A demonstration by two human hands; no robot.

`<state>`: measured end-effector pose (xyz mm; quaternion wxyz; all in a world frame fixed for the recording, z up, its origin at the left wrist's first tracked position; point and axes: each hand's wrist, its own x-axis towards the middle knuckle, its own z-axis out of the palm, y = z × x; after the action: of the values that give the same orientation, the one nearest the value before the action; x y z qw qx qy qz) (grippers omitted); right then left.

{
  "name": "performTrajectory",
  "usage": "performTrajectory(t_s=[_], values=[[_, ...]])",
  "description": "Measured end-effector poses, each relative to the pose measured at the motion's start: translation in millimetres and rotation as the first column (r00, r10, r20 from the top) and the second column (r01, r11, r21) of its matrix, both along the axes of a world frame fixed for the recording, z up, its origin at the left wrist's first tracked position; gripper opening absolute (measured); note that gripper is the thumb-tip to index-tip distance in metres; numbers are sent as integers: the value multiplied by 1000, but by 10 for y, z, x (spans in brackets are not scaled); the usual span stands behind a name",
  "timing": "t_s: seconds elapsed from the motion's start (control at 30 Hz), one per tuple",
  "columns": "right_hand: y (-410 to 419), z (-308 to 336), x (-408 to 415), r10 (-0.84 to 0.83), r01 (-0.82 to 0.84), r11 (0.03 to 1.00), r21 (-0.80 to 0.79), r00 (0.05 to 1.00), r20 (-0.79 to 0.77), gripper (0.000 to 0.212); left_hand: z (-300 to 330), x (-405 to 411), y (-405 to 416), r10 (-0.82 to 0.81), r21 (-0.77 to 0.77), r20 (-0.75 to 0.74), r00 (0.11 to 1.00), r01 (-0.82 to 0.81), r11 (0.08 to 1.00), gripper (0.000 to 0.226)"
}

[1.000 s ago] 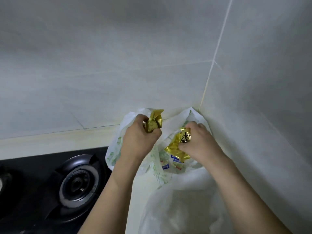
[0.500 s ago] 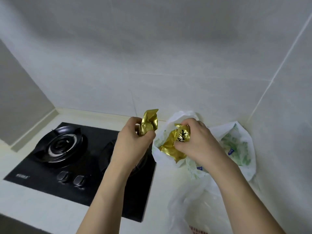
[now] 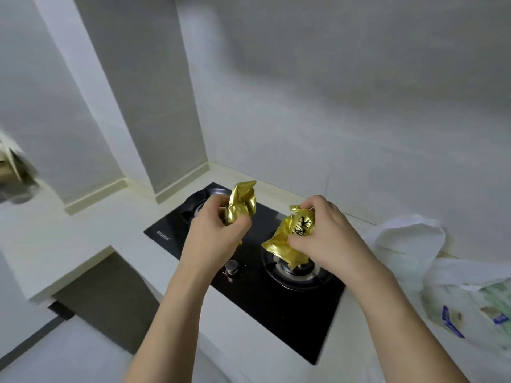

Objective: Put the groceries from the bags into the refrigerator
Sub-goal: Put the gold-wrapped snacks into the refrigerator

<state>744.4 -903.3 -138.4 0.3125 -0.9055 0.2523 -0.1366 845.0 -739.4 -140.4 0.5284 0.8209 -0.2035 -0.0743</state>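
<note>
Both hands have swung away from the white bag (image 3: pixel 442 272) — now above the black stove (image 3: pixel 276 299), the left hand (image 3: pixel 213 239) clenches one gold packet (image 3: pixel 240 201), the right hand (image 3: pixel 323 239) another gold packet (image 3: pixel 287 239).

Each hand, left hand (image 3: pixel 213 233) and right hand (image 3: pixel 323 239), grips a gold packet above the stove (image 3: pixel 276 305).

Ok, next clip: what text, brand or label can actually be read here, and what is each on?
None reads clearly.
Right gold packet: black brush-style lettering, crumpled, illegible.
Stove: small pale brand mark at its front left corner, too blurred.
Bag: blue labels and green print show through, too small.
Left gold packet: no text visible.
</note>
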Motion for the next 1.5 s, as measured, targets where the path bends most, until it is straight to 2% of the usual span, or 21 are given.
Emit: performTrajectory(t_s=[0.4,0.67,0.83,1.23,1.5], values=[[1414,15,954,287,-287,957,-42,958,-1,55,-86,485,1605,237,6,16,971,-237,971,22],[2132,35,1453,485,-485,874,-23,875,3,54,-80,612,2364,431,5,21,902,-432,902,23],[2434,83,1817,606,-605,795,-51,796,12,55,-62,676,2613,528,67,17,849,-527,847,27],[3324,139,2452,849,-848,529,-33,528,33,53,173,610,3350,811,96,73,580,-814,573,24],[4148,82,2292,959,-959,282,-25,280,47,54,136,28,3868,934,138,76,350,-931,338,23]])
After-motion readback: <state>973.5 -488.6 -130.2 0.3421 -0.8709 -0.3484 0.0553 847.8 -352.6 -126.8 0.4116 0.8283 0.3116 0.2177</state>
